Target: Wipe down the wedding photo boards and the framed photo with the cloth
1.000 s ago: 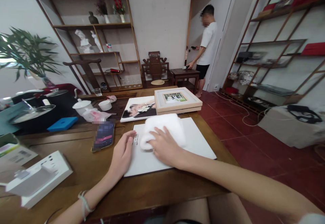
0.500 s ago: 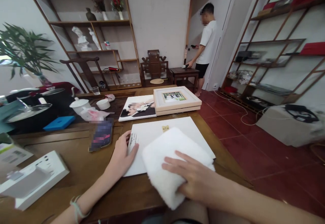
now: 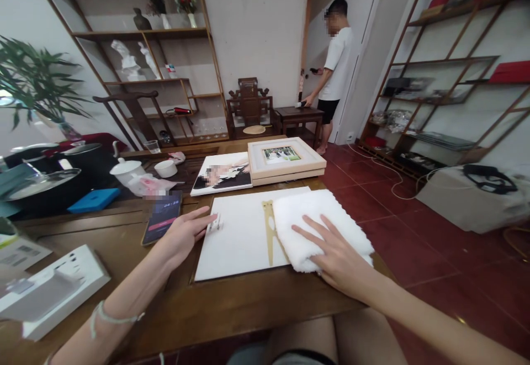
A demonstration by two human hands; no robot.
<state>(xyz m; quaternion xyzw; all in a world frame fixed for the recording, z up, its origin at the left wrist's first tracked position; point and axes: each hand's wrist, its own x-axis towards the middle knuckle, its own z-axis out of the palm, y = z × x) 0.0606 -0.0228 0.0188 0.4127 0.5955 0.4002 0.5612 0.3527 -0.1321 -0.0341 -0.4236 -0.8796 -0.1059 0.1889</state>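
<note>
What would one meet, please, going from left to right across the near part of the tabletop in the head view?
White box, phone, tan bear-faced figure on the white board, white cloth.

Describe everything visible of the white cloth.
The cloth is white, thick and fluffy-looking, folded over, with a slightly ragged right edge. It lies on the white board, hiding its right end; its left edge meets the tan figure on the board. The right hand rests on it, fingers spread; whether the hand grips it can't be told.
</note>
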